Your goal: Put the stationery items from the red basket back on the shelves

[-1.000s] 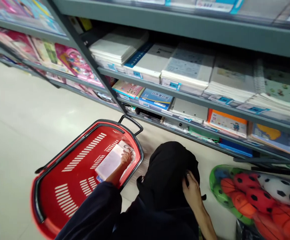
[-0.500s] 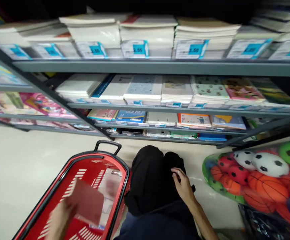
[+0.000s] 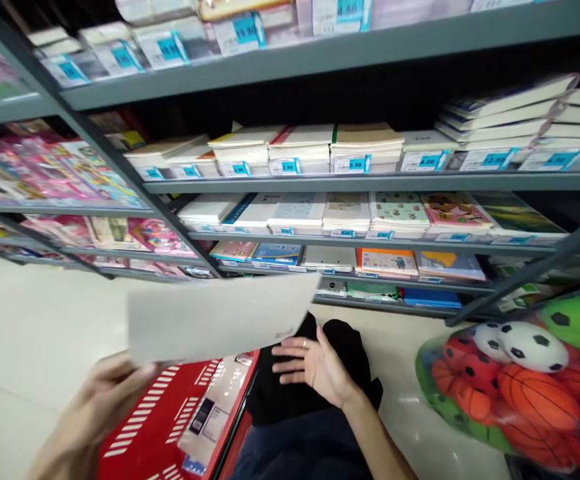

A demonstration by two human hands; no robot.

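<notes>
While L hand [image 3: 97,400] grips a grey sheet [image 3: 220,317] above the red basket [image 3: 170,427], R hand [image 3: 315,363] hovers open-palmed, holding nothing.

Open floor is left to the left of the left hand [image 3: 105,393], which grips a flat grey card sheet [image 3: 220,317]. Passage below it is blocked by the red plastic shopping basket [image 3: 165,427]; ahead, by grey metal shelves of stacked notebooks [image 3: 350,183]; rightward, by a netted heap of toy balls [image 3: 525,380].

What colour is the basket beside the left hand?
Red, with white slots in its floor: basket, seen in the head view.
</notes>
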